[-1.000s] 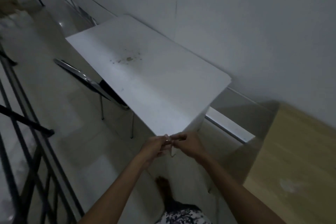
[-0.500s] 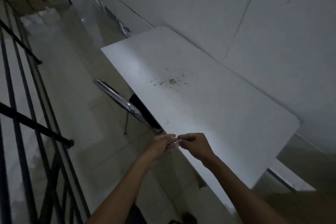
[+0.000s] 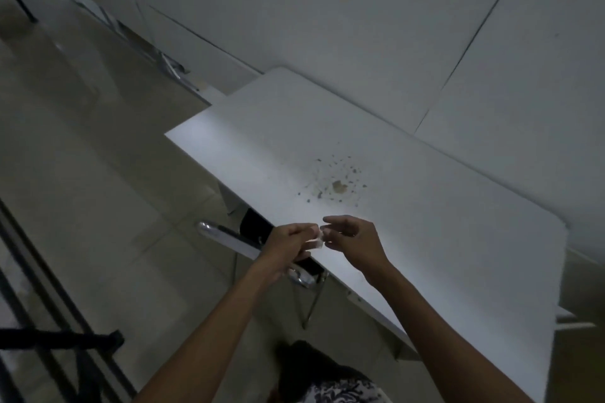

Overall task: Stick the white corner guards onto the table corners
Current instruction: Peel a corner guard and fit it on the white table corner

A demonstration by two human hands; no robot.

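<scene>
A long white table [image 3: 425,239] runs along the wall, with a patch of brown crumbs near its middle. Over its front edge my left hand [image 3: 288,244] pinches a small white corner guard [image 3: 317,239] between curled fingers. My right hand [image 3: 350,239] hovers just to the right of the guard, fingers bent and fingertips close to it; whether they touch it is unclear. The table's far left corner [image 3: 170,134] is bare. The right corner [image 3: 561,226] looks rounded in the dim light.
A chair with a chrome frame [image 3: 235,244] is tucked under the table's front edge, below my left hand. A dark metal railing [image 3: 49,321] stands at the left. The tiled floor [image 3: 98,173] stretches away along the wall.
The view has travelled left along the table, from its near corner toward its middle. My hands stayed together in front of me; the right fingers have now drawn slightly apart from the guard.
</scene>
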